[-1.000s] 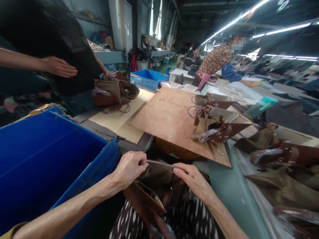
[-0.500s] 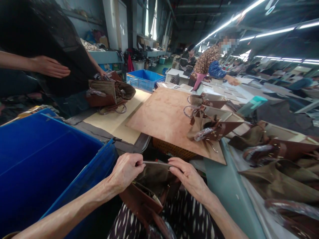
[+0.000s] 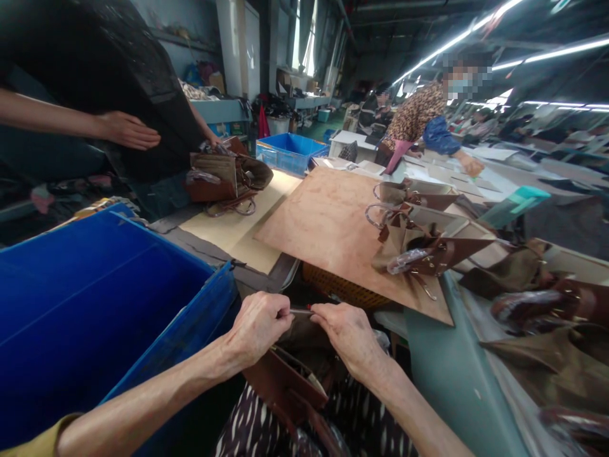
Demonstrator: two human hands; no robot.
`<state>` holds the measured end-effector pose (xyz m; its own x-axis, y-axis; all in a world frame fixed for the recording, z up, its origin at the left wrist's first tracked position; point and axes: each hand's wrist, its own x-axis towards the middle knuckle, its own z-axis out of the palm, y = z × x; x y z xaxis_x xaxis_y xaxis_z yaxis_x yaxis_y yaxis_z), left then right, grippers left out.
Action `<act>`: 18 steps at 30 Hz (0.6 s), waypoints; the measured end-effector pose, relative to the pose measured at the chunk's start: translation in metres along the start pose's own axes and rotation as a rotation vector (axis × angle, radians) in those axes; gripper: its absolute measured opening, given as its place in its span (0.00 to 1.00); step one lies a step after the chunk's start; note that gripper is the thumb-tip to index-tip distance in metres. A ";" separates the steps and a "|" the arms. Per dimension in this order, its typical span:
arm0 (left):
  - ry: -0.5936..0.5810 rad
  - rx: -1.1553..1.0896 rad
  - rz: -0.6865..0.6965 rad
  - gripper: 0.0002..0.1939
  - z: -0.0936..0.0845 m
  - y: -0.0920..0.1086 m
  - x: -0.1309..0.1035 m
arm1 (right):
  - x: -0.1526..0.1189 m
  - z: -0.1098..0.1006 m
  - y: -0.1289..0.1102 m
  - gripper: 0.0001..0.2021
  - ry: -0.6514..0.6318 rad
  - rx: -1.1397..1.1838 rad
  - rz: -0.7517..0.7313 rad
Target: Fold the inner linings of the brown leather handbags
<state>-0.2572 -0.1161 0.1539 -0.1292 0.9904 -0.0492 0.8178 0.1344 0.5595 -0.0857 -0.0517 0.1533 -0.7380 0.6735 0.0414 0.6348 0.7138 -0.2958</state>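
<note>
A brown handbag (image 3: 285, 384) rests on my lap over patterned dark cloth, its mouth upward and its plastic-wrapped handles toward me. My left hand (image 3: 261, 327) is closed, thumb and fingers pinching the bag's far rim. Close beside it, my right hand (image 3: 345, 333) grips the same rim from the right, fingers over the top edge. A short stretch of the rim shows between the two hands. The hands cover much of the far side of the bag, and its inside is mostly dark.
A large blue bin (image 3: 95, 304) stands at my left. Ahead lies a brown board (image 3: 318, 216) with several handbags (image 3: 423, 254) on its right side; more lie on the right-hand table (image 3: 438, 355). A co-worker at left touches another handbag (image 3: 219, 174). Another person leans over a table behind.
My right hand has slid left along the bag's rim, closer to my left hand. The whole view has shifted, so surroundings appear farther right.
</note>
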 end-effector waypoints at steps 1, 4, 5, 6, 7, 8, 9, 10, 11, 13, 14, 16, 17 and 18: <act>-0.003 0.000 -0.002 0.09 0.000 -0.001 0.000 | 0.002 0.000 -0.003 0.09 -0.006 0.001 -0.010; -0.031 0.006 0.001 0.09 0.001 0.000 0.001 | 0.007 0.000 -0.012 0.08 -0.035 0.008 -0.053; -0.044 0.010 0.011 0.09 0.001 0.000 0.001 | 0.009 0.001 -0.015 0.08 -0.044 0.009 -0.062; -0.055 0.010 0.025 0.08 -0.001 0.001 0.000 | 0.010 0.001 -0.017 0.08 -0.051 0.010 -0.066; -0.066 0.005 0.040 0.05 -0.003 0.000 -0.002 | 0.011 0.002 -0.018 0.08 -0.054 0.009 -0.063; -0.074 -0.004 0.051 0.03 -0.006 0.000 -0.004 | 0.012 0.003 -0.019 0.09 -0.053 0.008 -0.055; -0.085 -0.022 0.056 0.07 -0.010 -0.002 -0.007 | 0.012 0.004 -0.019 0.09 -0.047 0.006 -0.046; -0.101 -0.052 0.049 0.14 -0.014 -0.005 -0.009 | 0.012 0.005 -0.018 0.09 -0.036 0.002 -0.035; -0.123 -0.097 0.032 0.22 -0.019 -0.009 -0.012 | 0.012 0.005 -0.017 0.09 -0.025 0.000 -0.027; -0.213 -0.256 0.004 0.31 -0.027 -0.021 -0.015 | 0.012 0.005 -0.017 0.09 -0.014 0.000 -0.023; -0.278 -0.352 0.004 0.32 -0.030 -0.028 -0.014 | 0.012 0.003 -0.018 0.10 -0.019 -0.002 -0.026; -0.409 -0.503 0.027 0.28 -0.035 -0.041 -0.012 | 0.013 0.000 -0.021 0.10 -0.044 -0.010 -0.030; -0.463 -0.546 0.033 0.25 -0.037 -0.047 -0.010 | 0.013 -0.003 -0.023 0.09 -0.061 -0.016 -0.027; -0.506 -0.569 0.030 0.24 -0.038 -0.052 -0.008 | 0.014 -0.005 -0.024 0.09 -0.079 -0.019 -0.024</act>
<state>-0.3203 -0.1323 0.1563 0.2740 0.9056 -0.3237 0.3836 0.2057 0.9003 -0.1103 -0.0588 0.1655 -0.7681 0.6398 -0.0274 0.6208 0.7334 -0.2770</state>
